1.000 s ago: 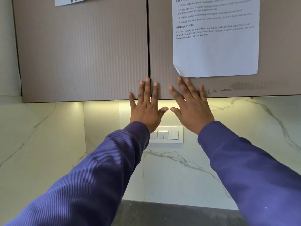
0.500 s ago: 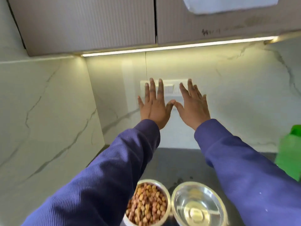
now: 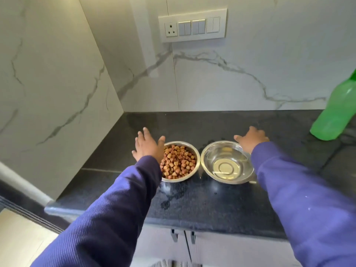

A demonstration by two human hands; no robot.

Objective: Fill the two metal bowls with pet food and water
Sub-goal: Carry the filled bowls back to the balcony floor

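Note:
Two metal bowls stand side by side on a black counter [image 3: 202, 201]. The left bowl [image 3: 195, 168] is heaped with brown pet food [image 3: 178, 163]. The right bowl [image 3: 227, 160] holds clear water. My left hand [image 3: 148, 144] hovers open at the far left rim of the food bowl, fingers spread, holding nothing. At the far right rim of the water bowl is my right hand [image 3: 251, 138], also open and holding nothing. Both purple sleeves cover parts of the bowls' outer edges.
A green plastic bottle [image 3: 337, 114] stands at the right on the counter. Marble walls close the corner at the left and back, with a switch panel [image 3: 192, 26] on the back wall. Cabinet doors with handles [image 3: 183, 236] lie below the counter's front edge.
My view has dropped from the upper cabinets to the counter. Both hands have come down from the cabinet doors and wall and spread apart to the outer sides of the two bowls.

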